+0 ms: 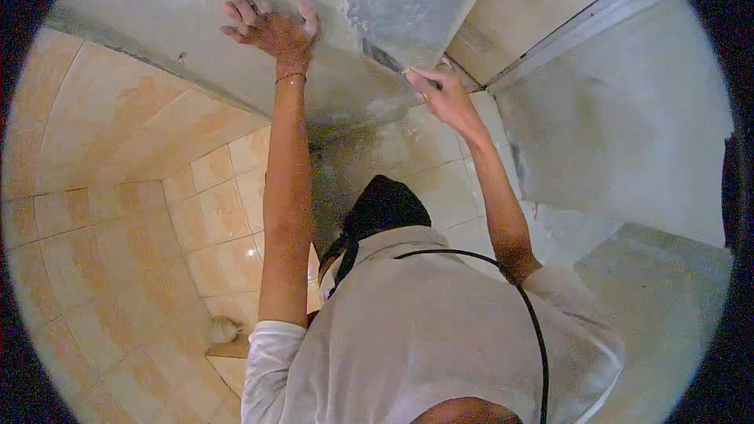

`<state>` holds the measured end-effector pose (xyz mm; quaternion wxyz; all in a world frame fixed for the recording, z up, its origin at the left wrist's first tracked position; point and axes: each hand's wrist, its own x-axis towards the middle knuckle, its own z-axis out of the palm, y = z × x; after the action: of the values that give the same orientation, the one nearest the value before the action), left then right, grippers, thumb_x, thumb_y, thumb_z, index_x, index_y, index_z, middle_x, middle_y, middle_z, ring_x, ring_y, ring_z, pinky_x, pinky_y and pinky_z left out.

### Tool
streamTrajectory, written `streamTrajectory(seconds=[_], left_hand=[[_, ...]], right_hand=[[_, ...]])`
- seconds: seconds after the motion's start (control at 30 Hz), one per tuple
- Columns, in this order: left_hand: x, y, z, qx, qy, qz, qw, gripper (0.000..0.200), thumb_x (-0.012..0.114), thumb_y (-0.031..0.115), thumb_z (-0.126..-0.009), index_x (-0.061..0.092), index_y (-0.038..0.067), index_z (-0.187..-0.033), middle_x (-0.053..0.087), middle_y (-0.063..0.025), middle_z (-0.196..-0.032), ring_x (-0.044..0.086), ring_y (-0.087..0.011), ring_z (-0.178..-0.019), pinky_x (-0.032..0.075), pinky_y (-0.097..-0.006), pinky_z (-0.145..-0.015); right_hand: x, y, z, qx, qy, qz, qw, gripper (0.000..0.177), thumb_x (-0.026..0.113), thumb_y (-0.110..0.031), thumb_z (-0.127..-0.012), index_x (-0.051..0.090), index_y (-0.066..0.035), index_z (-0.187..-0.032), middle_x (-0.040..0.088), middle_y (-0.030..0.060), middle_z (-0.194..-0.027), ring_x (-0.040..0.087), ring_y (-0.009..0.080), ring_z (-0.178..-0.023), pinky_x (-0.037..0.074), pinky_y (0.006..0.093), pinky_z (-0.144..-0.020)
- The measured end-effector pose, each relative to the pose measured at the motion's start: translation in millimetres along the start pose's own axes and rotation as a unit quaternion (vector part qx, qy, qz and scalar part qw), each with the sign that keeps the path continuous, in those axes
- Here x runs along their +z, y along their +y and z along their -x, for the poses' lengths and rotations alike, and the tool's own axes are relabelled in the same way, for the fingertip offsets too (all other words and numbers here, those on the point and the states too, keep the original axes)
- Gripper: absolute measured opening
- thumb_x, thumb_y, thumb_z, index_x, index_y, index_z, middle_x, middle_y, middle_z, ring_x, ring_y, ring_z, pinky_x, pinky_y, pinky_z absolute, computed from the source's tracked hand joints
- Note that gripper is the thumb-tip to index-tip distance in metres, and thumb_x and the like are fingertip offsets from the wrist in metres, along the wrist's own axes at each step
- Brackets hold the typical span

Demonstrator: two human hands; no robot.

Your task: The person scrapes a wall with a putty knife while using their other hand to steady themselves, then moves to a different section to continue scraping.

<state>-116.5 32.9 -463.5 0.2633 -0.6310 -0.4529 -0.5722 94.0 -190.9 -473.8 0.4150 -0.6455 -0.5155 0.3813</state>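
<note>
My left hand [269, 23] rests on the plastered surface [330, 82] with fingers apart, holding nothing. A thin dark bracelet is around that wrist. My right hand [444, 96] is closed around the handle of a putty knife [382, 56]. Its flat dark blade points up and left, lying against or very near the surface; contact cannot be made out. Above the blade is a rough blue-grey patch [397, 8] with a ragged edge, bordered by smoother beige-grey plaster. Pale dust or plaster marks the fingers of both hands.
Orange-beige tiled walls [118, 118] stand at the left. A pale rounded object [225, 329] sits on a small corner ledge [228, 347]. A frame edge [581, 20] and a grey panel [613, 126] are at the right. A black cable [536, 322] runs over my shirt.
</note>
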Motion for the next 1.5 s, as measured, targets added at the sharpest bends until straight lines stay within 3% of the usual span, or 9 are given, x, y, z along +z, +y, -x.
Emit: streamTrajectory(seconds=[0.23,0.3,0.5,0.63,0.8,0.93,1.0,1.1,1.5], left_hand=[[13,-5,-2,0.012,0.024,0.008,1.0,0.093,0.058,0.045,-0.075,0.025,0.006,-0.153,0.021,-0.018,-0.158,0.011,-0.0368,-0.148,-0.002,-0.0598,-0.117],[11,-2,-2,0.013,0.026,-0.007,1.0,0.094,0.059,0.046,-0.074,0.025,0.006,-0.153,0.021,-0.0186,-0.158,0.012,-0.0366,-0.148,-0.001,-0.0604,-0.117],[6,-1,1,0.001,0.004,0.011,1.0,0.094,0.059,0.046,-0.074,0.026,0.006,-0.152,0.023,-0.0184,-0.157,0.013,-0.0371,-0.147,-0.001,-0.0614,-0.117],[11,-4,0,0.006,0.03,0.009,0.999,0.092,0.057,0.047,-0.075,0.027,0.007,-0.152,0.024,-0.0175,-0.157,0.013,-0.0363,-0.147,-0.001,-0.0605,-0.117],[10,-6,5,-0.003,0.011,0.006,1.0,0.091,0.057,0.05,-0.076,0.028,0.007,-0.151,0.025,-0.0175,-0.156,0.015,-0.0365,-0.146,-0.001,-0.0599,-0.117],[12,-6,3,0.003,0.037,0.005,0.999,0.091,0.057,0.049,-0.076,0.027,0.008,-0.152,0.025,-0.0174,-0.156,0.016,-0.0364,-0.146,0.0,-0.0602,-0.117],[11,-7,6,0.022,0.023,0.022,0.999,0.09,0.058,0.045,-0.077,0.026,0.002,-0.149,0.026,-0.0259,-0.152,0.016,-0.0438,-0.144,0.001,-0.0644,-0.114],[13,-6,6,0.016,0.015,0.023,0.999,0.09,0.058,0.047,-0.076,0.027,0.003,-0.149,0.027,-0.0251,-0.152,0.018,-0.044,-0.143,0.003,-0.0658,-0.114],[14,-6,5,-0.003,0.013,0.004,1.0,0.086,0.059,0.044,-0.076,0.034,0.006,-0.149,0.027,-0.0207,-0.154,0.021,-0.0415,-0.142,0.005,-0.0644,-0.114]], right_hand=[[16,17,-37,-0.226,0.048,0.054,0.971,0.045,0.061,-0.042,-0.096,0.067,-0.007,-0.124,0.067,0.003,-0.078,0.052,0.0108,-0.064,0.046,0.0287,-0.061],[-8,-16,-23,-0.028,0.009,0.077,0.997,0.045,0.061,-0.041,-0.096,0.067,-0.006,-0.123,0.072,0.0068,-0.088,0.059,0.0135,-0.073,0.049,0.0303,-0.071],[17,2,-39,-0.107,-0.009,0.108,0.988,0.044,0.063,-0.039,-0.095,0.067,-0.004,-0.122,0.074,0.0125,-0.101,0.066,0.0152,-0.082,0.05,0.0308,-0.081],[17,14,-29,-0.222,0.067,0.131,0.964,0.043,0.063,-0.037,-0.095,0.067,-0.003,-0.122,0.074,0.0103,-0.094,0.06,0.0132,-0.072,0.05,0.0297,-0.074],[19,13,-28,-0.089,0.057,0.052,0.993,0.04,0.062,-0.033,-0.096,0.067,-0.002,-0.121,0.074,0.0119,-0.096,0.062,0.0143,-0.076,0.05,0.0302,-0.079],[12,17,-17,-0.098,0.033,0.068,0.992,0.04,0.062,-0.033,-0.097,0.066,-0.003,-0.123,0.073,0.0104,-0.094,0.06,0.0135,-0.075,0.05,0.0294,-0.076],[28,13,-38,-0.213,0.091,0.091,0.968,0.042,0.061,-0.034,-0.097,0.065,-0.004,-0.125,0.069,0.0051,-0.086,0.05,0.0106,-0.065,0.047,0.0272,-0.067],[29,-2,-35,-0.114,0.023,0.085,0.99,0.042,0.06,-0.036,-0.098,0.065,-0.005,-0.126,0.071,0.0052,-0.09,0.054,0.0112,-0.069,0.049,0.0274,-0.07],[12,12,-9,-0.135,0.068,0.097,0.984,0.047,0.059,-0.039,-0.097,0.064,-0.002,-0.126,0.071,0.015,-0.113,0.063,0.0141,-0.085,0.05,0.0297,-0.08]])
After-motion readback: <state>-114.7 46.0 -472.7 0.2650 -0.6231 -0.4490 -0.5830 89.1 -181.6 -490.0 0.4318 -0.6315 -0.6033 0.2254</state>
